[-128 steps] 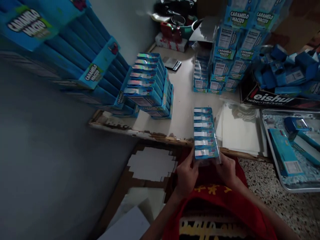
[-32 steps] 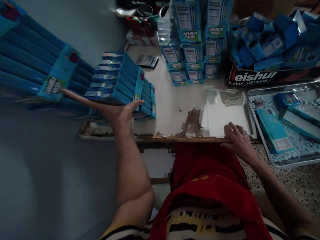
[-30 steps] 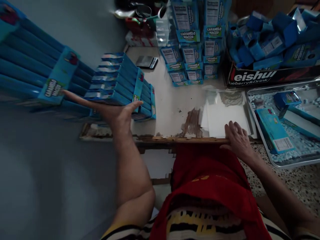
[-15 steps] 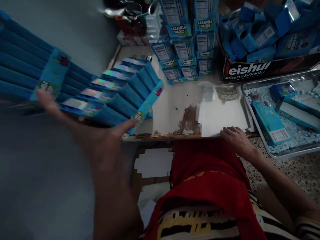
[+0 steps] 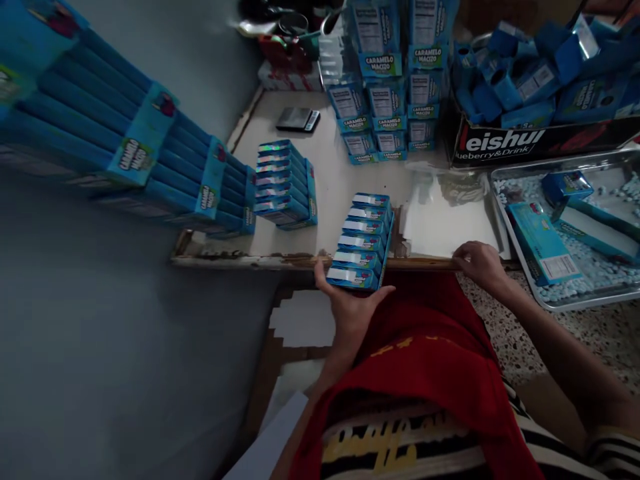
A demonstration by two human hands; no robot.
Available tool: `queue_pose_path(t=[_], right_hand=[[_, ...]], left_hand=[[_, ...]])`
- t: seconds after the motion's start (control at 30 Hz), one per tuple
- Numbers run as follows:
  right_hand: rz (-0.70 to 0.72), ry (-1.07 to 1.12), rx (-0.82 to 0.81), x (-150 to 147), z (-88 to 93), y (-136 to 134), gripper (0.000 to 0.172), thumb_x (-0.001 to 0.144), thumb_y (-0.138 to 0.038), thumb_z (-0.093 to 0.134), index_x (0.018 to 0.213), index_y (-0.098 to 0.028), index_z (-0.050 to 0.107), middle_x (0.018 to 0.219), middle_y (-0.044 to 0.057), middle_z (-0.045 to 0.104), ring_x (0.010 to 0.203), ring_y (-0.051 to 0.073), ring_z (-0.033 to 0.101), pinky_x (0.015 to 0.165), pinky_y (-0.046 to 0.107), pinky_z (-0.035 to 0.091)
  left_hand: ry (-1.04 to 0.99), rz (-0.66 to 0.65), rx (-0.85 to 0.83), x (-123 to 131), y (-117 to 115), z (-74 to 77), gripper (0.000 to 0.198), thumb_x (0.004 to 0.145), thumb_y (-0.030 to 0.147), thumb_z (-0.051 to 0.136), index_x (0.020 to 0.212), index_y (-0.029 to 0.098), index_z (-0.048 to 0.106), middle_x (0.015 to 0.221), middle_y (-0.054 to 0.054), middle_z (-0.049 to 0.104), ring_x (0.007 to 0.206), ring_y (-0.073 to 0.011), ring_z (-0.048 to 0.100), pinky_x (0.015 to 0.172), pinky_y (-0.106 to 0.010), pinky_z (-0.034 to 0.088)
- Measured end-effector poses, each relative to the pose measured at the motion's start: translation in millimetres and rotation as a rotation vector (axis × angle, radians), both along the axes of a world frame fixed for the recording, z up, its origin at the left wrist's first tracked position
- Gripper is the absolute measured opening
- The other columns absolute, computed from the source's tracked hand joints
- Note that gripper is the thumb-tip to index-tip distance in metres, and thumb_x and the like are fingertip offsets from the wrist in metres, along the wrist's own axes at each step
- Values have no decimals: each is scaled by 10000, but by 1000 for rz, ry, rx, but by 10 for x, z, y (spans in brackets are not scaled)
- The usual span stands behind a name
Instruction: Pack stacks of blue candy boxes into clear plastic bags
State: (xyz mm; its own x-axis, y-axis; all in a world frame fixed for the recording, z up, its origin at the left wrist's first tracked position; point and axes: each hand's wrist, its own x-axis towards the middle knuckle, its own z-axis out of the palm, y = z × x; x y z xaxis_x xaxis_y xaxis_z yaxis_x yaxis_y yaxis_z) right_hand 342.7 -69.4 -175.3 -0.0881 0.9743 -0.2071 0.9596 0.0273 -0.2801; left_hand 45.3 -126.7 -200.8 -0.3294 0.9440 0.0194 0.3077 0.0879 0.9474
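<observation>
Along the left wall, tall stacks of blue cartons (image 5: 125,143) are leaning in rows, with a shorter pile of the same packs (image 5: 284,185) sitting on the white table (image 5: 345,180) just beside them; at the table's near edge the left hand (image 5: 350,307) is cupping a row of blue boxes (image 5: 361,240) from below, thumb and fingers closed around its near end; the row is showing six small boxes side by side, each with a pale shiny top strip, and it is lying half over the chipped edge; half a second ago this hand was lifting the row off the left pile, tilted in the air; the right hand (image 5: 481,265) is lying with loosely curled fingers on the sheets of white paper (image 5: 445,223), holding nothing; farther right a metal tray (image 5: 520,263) is holding blue boxes and pale candy.
</observation>
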Motion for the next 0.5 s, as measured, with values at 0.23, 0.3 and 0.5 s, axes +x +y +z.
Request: queue_pose_path(t=[0.23,0.3,0.5], right_hand=[[332,-204,175,-14,31,-144,290,1015,-90,504,1176,-131,741,1075,142,748,1030,280,606,825,363,378],[393,-273,158,-33,67,-155,257,999,-94,535,1096,-145,767,1062,142,746,1033,285,599,816,380,359],[50,1,177,50,-32,37,114,916,-237,737,842,-213,820,892,62,791,913,230,670,791,340,389]], left_hand=[[-628,-68,-444,-611,221,261,929,767,776,778,1476,233,522,1484,-156,641,1311,-333,669,931,-395,651],[-677,-141,-543,-677,326,349,862,724,688,863,1402,219,610,1448,-135,679,1283,-332,683,885,-369,667],[-682,-153,-618,-636,515,505,906,653,406,952,1467,235,593,1363,-94,730,1137,-303,743,796,-326,674]])
